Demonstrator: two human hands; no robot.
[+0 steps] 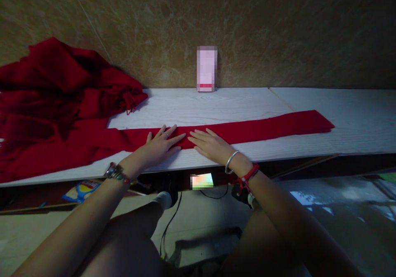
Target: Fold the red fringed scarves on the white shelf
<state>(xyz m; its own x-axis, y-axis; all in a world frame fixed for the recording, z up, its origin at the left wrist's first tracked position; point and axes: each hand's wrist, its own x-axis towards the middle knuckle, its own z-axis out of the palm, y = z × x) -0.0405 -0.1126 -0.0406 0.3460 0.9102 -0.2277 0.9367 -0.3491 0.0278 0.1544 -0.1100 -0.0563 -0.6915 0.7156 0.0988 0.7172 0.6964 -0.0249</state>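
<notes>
A red scarf stretches along the white table, folded lengthwise into a narrow flat strip on the right. Its left part widens into a loose, crumpled heap with fringe showing, partly up against the wall. My left hand lies on the strip near the middle, fingers spread and palm down. Close beside it, my right hand rests on the same strip with its fingers stretched out toward the left. Neither hand grips the cloth. The fingertips of the two hands are a little apart.
A pinkish, blurred upright object leans at the brown marbled wall. Under the narrow white table are a blue and yellow packet, a blurred bright item and a black cable on the floor.
</notes>
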